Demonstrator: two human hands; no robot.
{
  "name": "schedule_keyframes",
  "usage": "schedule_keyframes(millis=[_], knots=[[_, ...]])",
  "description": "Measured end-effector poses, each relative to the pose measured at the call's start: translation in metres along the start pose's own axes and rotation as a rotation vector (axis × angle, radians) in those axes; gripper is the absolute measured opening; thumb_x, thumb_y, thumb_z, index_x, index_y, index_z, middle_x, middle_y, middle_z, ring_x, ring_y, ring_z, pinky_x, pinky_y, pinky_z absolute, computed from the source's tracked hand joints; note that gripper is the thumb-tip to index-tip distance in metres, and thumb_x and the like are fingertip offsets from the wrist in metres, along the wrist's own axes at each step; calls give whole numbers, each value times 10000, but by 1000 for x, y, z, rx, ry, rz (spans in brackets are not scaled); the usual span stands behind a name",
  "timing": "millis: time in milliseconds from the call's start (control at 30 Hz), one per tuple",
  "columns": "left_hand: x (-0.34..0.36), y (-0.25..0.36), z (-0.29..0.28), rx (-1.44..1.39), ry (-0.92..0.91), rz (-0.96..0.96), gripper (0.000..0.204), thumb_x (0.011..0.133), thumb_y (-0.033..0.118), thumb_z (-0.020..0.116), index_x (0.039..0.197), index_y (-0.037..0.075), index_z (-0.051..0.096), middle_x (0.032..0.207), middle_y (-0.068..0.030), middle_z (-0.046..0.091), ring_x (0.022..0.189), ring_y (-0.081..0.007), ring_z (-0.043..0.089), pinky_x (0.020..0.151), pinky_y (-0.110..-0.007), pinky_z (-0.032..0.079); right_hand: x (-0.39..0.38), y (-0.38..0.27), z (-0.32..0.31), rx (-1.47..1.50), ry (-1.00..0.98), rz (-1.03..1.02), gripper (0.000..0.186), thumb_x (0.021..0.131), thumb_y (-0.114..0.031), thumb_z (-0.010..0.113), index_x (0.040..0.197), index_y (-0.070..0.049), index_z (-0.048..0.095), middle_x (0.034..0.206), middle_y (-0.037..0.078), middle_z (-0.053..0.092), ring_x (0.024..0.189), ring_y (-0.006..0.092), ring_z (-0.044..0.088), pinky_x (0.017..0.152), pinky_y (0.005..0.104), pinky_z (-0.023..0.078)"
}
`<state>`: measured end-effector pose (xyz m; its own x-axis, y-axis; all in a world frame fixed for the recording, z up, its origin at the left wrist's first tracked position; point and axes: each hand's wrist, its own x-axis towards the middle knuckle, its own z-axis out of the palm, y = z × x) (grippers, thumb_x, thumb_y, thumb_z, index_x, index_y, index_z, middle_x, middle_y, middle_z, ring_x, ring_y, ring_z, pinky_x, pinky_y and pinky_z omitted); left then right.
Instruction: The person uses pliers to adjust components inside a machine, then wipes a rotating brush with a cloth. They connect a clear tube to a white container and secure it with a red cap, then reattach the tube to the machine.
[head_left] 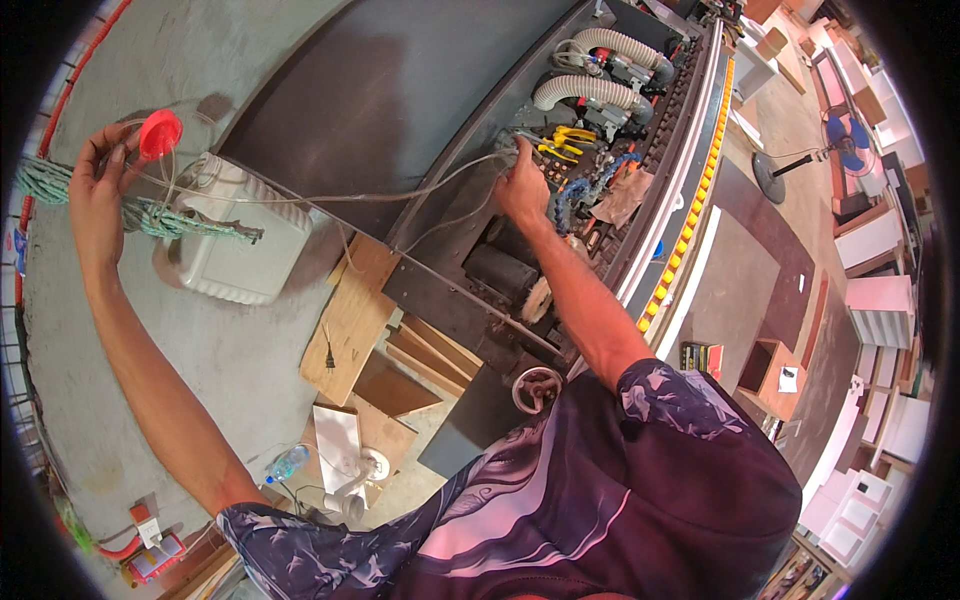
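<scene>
Left grip (100,172) was raised at the far side, its fingers and thumb closed on the near edge of a red cap (161,134). Strands of green rope (190,222) lay behind that wrist and came out on its right. Just right of the grip, the cap stood tilted, round and bright, with thin tubing (415,193) dangling beneath it. Below and to the right, a white plastic container (243,240) with ribbed sides lay on the grey floor (120,400).

From the cap, the tubing stretched rightward across to the other hand. It looked pale, translucent and slender, nearly straight at first, then bending upward, with a slack loop hanging lower down. Right grip (522,185) was clenched about its far end, over the open bay of a dark machine (430,280); the exact hold of the fingertips was hidden.

Just beyond that fist lay yellow-handled pliers (566,140). Farther right were blue segmented hoses (575,195) and, above these, beige corrugated hoses (590,90). Past the machine's edge ran a row of yellow rollers (690,225).
</scene>
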<state>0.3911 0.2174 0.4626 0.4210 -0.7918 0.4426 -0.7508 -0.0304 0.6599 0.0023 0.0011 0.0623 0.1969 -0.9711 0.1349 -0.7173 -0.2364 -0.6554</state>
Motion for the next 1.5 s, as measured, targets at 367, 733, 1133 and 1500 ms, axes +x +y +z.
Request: schedule_keyframes(millis=[367, 733, 1133, 1500], knots=[[-3, 4, -9, -94, 28, -20, 256, 1049, 29, 503, 1280, -52, 579, 1271, -136, 621, 1198, -225, 655, 1030, -375, 579, 2, -16, -16, 24, -89, -238, 667, 782, -200, 794, 1403, -160, 557, 1252, 165, 587, 1111, 380, 642, 874, 514, 551], [-6, 6, -2, -213, 42, -55, 222, 1031, 1, 516, 1235, -26, 597, 1292, -125, 620, 1161, -243, 675, 972, -380, 603, -66, -207, -85, 611, -253, -697, 275, 933, -192, 713, 1152, -52, 625, 976, 144, 699, 802, 335, 702, 700, 423, 548], [-14, 17, 6, -328, 6, 18, 155, 1023, -19, 490, 1146, -15, 585, 1294, -151, 609, 1166, -246, 679, 992, -377, 582, -54, -234, -99, 369, -262, -757, 169, 935, -226, 695, 1018, -82, 662, 904, 129, 723, 798, 365, 698, 681, 464, 532], [-32, 42, 8, 277, 53, 104, 132, 1010, 15, 562, 1108, 1, 651, 1052, -50, 712, 965, -132, 687, 887, -300, 580, -42, -216, -108, 347, -247, -826, 136, 923, -203, 704, 975, -77, 708, 884, 129, 718, 742, 346, 681, 657, 439, 522]])
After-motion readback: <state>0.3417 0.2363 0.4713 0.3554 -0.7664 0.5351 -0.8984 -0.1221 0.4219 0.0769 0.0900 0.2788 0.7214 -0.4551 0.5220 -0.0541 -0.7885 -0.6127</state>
